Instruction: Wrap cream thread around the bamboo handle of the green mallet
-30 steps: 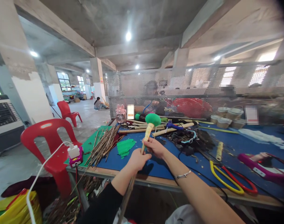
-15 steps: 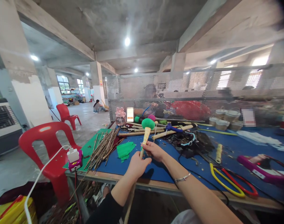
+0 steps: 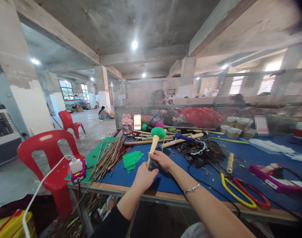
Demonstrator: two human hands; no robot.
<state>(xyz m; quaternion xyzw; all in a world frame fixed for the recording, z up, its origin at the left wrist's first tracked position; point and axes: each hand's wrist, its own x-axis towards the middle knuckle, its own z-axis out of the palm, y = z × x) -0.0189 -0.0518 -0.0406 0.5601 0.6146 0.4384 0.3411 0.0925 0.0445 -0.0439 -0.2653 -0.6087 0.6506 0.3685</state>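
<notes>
Left hand [image 3: 145,176] is clasping the stick [image 3: 148,163] below the green ball [image 3: 158,133], right hand [image 3: 163,161] pinching closer, ideally holding wrap [image 3: 154,144] taut.

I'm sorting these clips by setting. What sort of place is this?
Probably a craft workshop: a bundle of thin sticks lies on a long worktable, the left hand and right hand hold a green-capped rod, and bare concrete beams run overhead.

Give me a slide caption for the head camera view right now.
Left hand and right hand hold a green-topped stick above a blue tabletop, thin sticks piled at left.
</notes>
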